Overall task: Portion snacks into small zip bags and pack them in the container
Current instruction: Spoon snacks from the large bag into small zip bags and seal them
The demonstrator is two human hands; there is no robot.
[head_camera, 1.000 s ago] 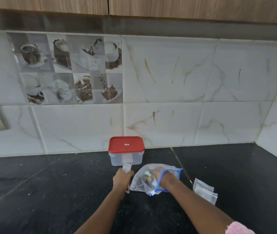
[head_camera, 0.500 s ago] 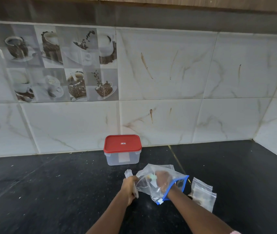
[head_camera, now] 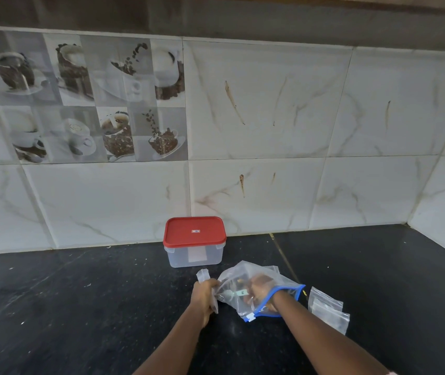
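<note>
Bench [head_camera: 80,307] carries the box [head_camera: 194,243], lid on, beyond both grips. Big bag [head_camera: 245,280] encloses the right hand [head_camera: 259,293], grip closed, contents unclear. Left hand [head_camera: 205,293] grips a small bag [head_camera: 203,276], upright, just beside. Advice: spread its mouth before transfer. Spare bags [head_camera: 327,309] lie right.

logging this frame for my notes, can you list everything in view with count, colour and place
container: 1, clear with red lid on, back of the countertop against the wall
large zip bag: 1, clear with blue zip edge, centre front, right hand inside it
small zip bags: a small stack, clear, right of the large bag; exact count unclear
small zip bag: 1, clear, sticking up from the left hand
countertop: 1, black speckled
wall tiles: white marbled, coffee pictures at upper left
left hand: 1, closed on the small bag
right hand: 1, in the large bag
</note>
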